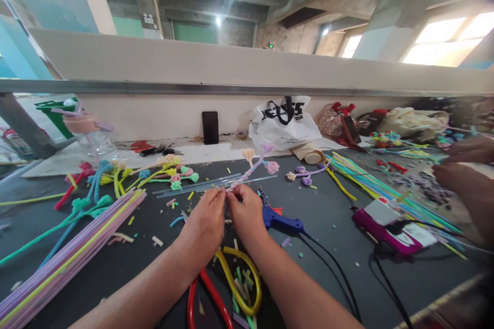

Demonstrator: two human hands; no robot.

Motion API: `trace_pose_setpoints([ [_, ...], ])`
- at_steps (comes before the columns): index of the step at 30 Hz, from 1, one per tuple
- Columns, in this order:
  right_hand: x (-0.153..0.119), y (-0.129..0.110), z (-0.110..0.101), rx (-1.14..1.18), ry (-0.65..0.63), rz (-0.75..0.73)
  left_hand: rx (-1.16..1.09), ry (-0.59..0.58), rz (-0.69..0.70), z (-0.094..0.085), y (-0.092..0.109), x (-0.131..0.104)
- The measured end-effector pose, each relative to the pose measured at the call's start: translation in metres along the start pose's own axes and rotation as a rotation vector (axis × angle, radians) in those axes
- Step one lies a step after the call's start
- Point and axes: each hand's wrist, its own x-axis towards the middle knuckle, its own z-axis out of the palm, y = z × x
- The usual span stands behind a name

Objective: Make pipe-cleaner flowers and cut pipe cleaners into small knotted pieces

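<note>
My left hand (204, 221) and my right hand (246, 211) meet at the middle of the table, fingers pinched together. Between them they grip the lower stem of a pipe-cleaner flower branch (250, 168), which leans up and to the right with pink, purple and peach blossoms. Just beyond lie clear glue sticks (181, 188). A blue glue gun (283, 221) rests right of my right hand. Below my hands are yellow-handled scissors (257, 288) and red-handled pliers (210, 293), partly covered by my left hand and forearm. My fingertips hide the stem's lower end.
Pipe-cleaner bundles lie left (77, 257) and right (358, 180). Finished flower stems (177, 172) spread behind my left hand. A magenta power strip (389, 229) with cables sits right. A phone (210, 127) and a white bag (283, 126) stand at the back. Another person's hands (469, 180) work at far right.
</note>
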Motion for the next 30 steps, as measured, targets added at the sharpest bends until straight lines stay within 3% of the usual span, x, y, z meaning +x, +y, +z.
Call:
trace_pose_setpoints([
  [3,0.003,0.003,0.001,0.166,-0.039,0.089,-0.147,0.027,-0.130,-0.003,0.000,0.005],
  [7,0.006,0.002,-0.002,0.345,-0.071,0.139,-0.504,0.018,-0.531,-0.013,0.004,0.014],
  [10,0.007,-0.002,-0.006,0.402,-0.077,0.145,-0.913,-0.043,-0.785,-0.020,0.005,0.020],
  [14,0.007,-0.005,-0.008,0.469,-0.134,0.128,-1.262,-0.137,-0.969,-0.027,0.000,0.022],
  [20,0.009,-0.005,-0.009,0.508,-0.205,0.119,-1.439,-0.213,-1.041,-0.032,-0.010,0.021],
  [30,0.011,-0.001,-0.009,0.476,-0.233,0.099,-1.393,-0.248,-0.996,-0.032,-0.008,0.022],
])
